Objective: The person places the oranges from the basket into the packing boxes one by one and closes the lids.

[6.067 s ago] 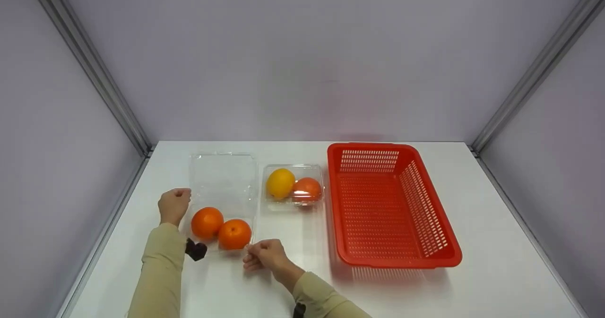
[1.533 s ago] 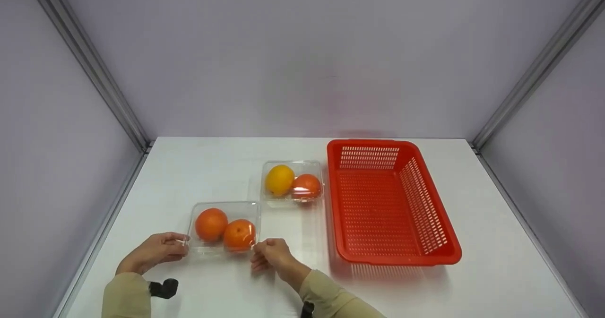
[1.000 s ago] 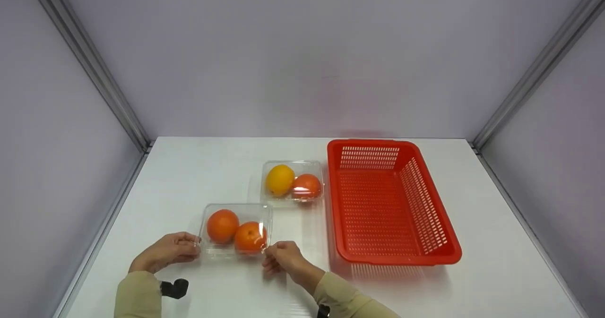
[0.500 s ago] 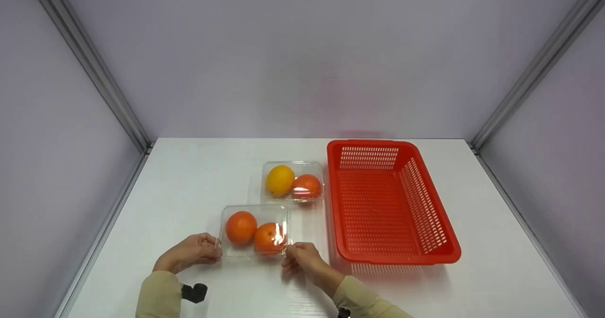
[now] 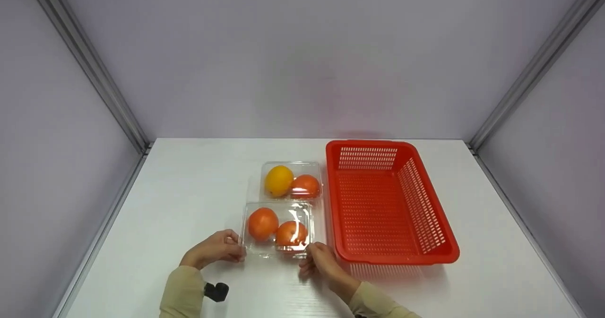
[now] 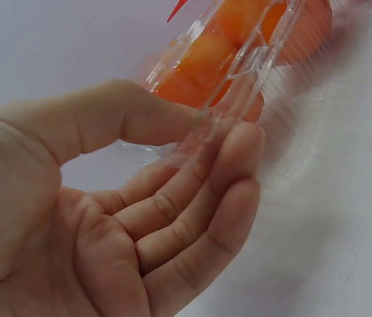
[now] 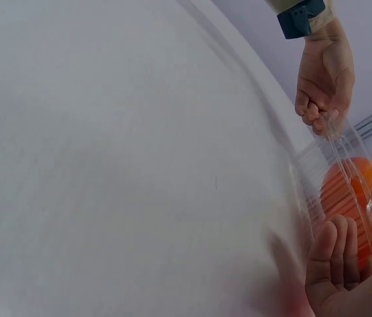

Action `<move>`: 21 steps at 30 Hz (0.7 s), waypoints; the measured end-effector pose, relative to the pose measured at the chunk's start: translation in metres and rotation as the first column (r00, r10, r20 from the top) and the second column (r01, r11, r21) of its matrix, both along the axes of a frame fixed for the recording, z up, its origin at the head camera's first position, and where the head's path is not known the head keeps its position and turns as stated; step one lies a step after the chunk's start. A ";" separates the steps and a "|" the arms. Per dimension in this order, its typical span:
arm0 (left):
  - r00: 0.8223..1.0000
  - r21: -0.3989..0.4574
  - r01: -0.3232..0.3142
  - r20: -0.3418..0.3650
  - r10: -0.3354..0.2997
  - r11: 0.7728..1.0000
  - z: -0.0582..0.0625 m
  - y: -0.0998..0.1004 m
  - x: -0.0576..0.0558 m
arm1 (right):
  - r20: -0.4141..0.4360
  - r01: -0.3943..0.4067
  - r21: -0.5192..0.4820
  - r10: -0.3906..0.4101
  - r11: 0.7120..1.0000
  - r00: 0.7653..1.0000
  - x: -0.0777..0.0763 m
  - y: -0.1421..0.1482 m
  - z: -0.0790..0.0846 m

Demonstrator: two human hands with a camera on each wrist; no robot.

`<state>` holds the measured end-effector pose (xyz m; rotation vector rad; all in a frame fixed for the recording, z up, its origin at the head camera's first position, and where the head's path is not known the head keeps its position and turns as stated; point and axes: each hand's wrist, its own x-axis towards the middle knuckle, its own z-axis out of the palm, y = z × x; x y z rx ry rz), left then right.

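Note:
A clear plastic clamshell [image 5: 287, 208] with its lid down holds two oranges [image 5: 263, 224] near the middle of the table. My left hand [image 5: 215, 249] pinches its left front edge between thumb and fingers, which the left wrist view shows close up. At the right front corner, my right hand [image 5: 326, 263] grips the rim between thumb and fingers. In the right wrist view the clamshell [image 7: 344, 148] spans both hands, close over the table.
Directly behind it sits a second lidded clamshell [image 5: 305, 167] with a yellow fruit [image 5: 279, 181] and an orange-red fruit [image 5: 305, 186]. To the right stands a red perforated basket [image 5: 373, 204] with nothing in it. Walls enclose the white table [image 5: 189, 176] at the back and sides.
The front clamshell's lid, open in the oldest frame, is now down over the oranges. Both hands have since moved right with the clamshell, which now sits in front of the second one.

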<state>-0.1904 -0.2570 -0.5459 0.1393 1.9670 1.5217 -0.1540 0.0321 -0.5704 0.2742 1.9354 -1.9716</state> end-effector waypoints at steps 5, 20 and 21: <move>1.000 0.008 0.004 0.008 -0.004 1.000 -0.002 0.010 -0.001 | -0.007 0.022 -0.010 -0.022 1.000 1.000 0.004 0.007 -0.001; 0.999 0.033 0.028 0.013 -0.029 0.999 -0.004 0.031 -0.003 | 0.017 0.088 0.004 -0.088 0.996 0.996 0.014 0.017 0.001; 0.999 0.030 0.031 0.010 -0.031 0.999 -0.004 0.032 -0.003 | 0.025 0.090 -0.006 -0.090 0.996 0.996 0.014 0.017 0.000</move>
